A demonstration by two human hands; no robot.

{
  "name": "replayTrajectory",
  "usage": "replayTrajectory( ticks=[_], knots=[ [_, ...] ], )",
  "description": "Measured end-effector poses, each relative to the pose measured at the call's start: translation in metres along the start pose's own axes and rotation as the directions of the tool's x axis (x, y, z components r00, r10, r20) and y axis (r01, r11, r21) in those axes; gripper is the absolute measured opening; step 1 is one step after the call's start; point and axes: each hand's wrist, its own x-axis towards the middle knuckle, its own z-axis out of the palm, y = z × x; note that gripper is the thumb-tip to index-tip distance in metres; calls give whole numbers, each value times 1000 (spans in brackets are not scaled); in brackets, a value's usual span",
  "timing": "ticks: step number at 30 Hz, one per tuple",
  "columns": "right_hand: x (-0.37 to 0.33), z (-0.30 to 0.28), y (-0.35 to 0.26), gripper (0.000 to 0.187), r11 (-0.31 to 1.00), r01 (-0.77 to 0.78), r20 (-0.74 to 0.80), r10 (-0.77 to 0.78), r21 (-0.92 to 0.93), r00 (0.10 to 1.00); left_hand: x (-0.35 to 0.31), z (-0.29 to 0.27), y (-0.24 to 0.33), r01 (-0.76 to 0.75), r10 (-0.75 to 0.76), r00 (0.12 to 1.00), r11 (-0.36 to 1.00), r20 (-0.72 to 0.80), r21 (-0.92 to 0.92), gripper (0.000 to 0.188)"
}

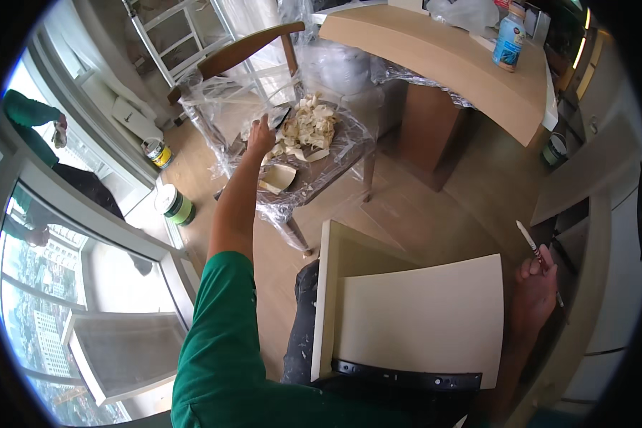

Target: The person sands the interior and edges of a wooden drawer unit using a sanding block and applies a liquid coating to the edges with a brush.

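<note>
My left arm stretches forward to a plastic-wrapped wooden chair [328,165]. On its seat, my left hand [261,135] is down beside a heap of crumpled, cream-coloured tape scraps [312,128]. Its fingers look closed; a small dark, flat object [283,117] lies right by them, and what they hold is not clear. A cream drawer [421,314] with a black metal runner [406,376] rests tilted on my lap. Right of it, my right hand [537,289] is closed round a slim stick-like tool [528,238], pale at the tip with a dark red patterned part.
Paint cans [174,205] stand by the window at left, near a person in a green sleeve [32,118]. A ladder [182,43] is behind the chair. A cardboard-covered table [435,53] at the back bears a blue bottle [508,39]. Cabinet panels line the right.
</note>
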Motion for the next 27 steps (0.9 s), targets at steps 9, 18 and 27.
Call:
replayTrajectory(
  ticks=[9, 18, 27],
  knots=[
    [-8, 10, -6, 48, 1000, -6, -165, 7, 3, 986, 37, 47, 41, 220, -240, 947, 969, 213, 112, 53],
    [-6, 6, -3, 50, 999, -41, -194, 38, -13, 980, 31, 6, 46, 219, -211, 953, 976, -218, 13, 21],
    [-3, 14, -9, 49, 1000, -18, -124, 21, 21, 992, -8, -149, 82, 40, -242, 965, 518, -101, -854, 24]
  ],
)
